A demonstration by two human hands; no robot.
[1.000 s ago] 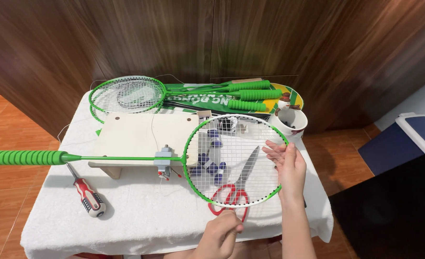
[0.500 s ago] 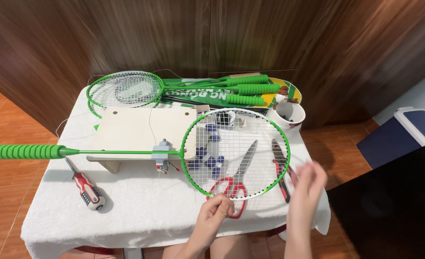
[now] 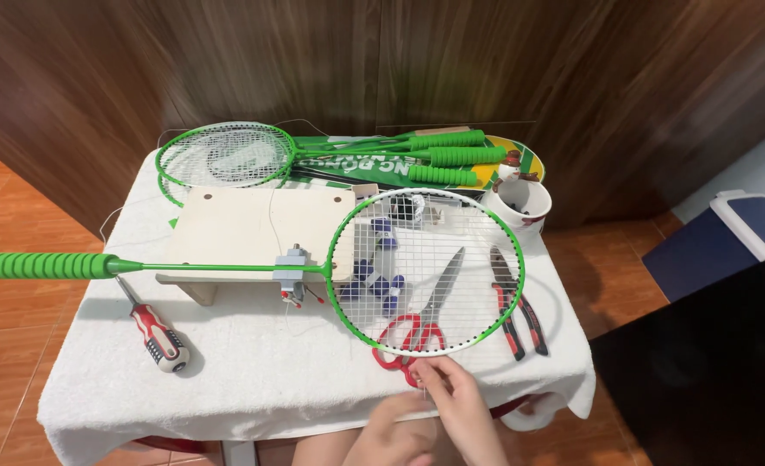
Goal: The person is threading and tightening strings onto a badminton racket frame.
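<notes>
Racket (image 3: 425, 267) lies flat across the tabletop (image 3: 253, 380), head toward the person, shaft clamped in a small grey vise (image 3: 293, 274) at the edge of a wooden board (image 3: 244, 229), so the frame sits steady while its near rim is worked. Both hands meet at that near rim: the right hand (image 3: 460, 401) pinches what looks like a thin string end at the frame's bottom, fingers closed narrow on it; the left hand (image 3: 395, 440) is curled just beside it, and whether it holds anything I cannot tell. Red scissors (image 3: 421, 324) lie under the strings, touching the rim where the fingers work, a little in the way. Pliers (image 3: 513, 302) lie to the right, a screwdriver (image 3: 154, 328) to the left. Farther back sit blue clips (image 3: 378, 280), a cup (image 3: 522, 203) and spare rackets (image 3: 313, 160).
</notes>
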